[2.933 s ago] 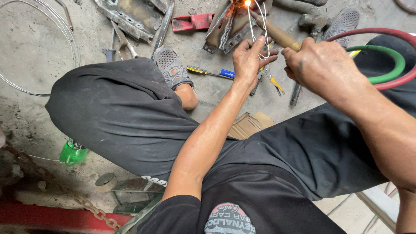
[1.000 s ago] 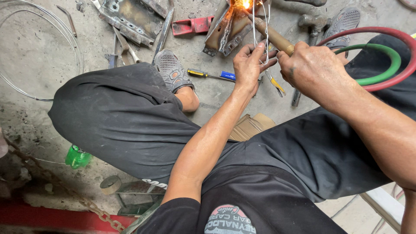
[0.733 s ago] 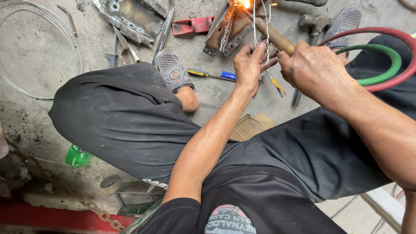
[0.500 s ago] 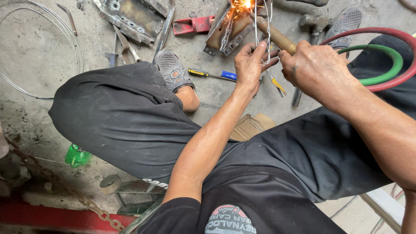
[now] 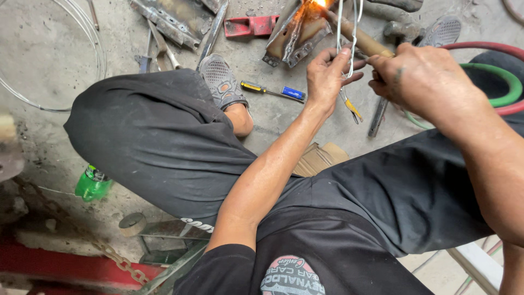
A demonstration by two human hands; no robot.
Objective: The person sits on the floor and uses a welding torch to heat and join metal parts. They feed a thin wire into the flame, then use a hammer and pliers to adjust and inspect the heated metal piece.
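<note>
The left hand point(image 5: 329, 76) pinches a thin, bright loop of filler wire point(image 5: 345, 33) between thumb and fingertips, holding it upright so its far end reaches toward the flame at the top edge. The right hand point(image 5: 423, 82) is closed around the brass-coloured handle of a gas torch point(image 5: 360, 41), whose tip burns orange against a bent, rusty piece of sheet metal point(image 5: 297, 33) lying on the concrete floor point(image 5: 49, 65). The wire looks light and springy, likely to wobble if gripped far from the working end, and it should heat quickly, so a hold well back from the flame seems wise. The torch looks stiff and rather heavy, tugged by its red and green hoses point(image 5: 499, 76). A yellow-handled screwdriver point(image 5: 270, 90) lies just beside the grey shoe point(image 5: 221, 79).
</note>
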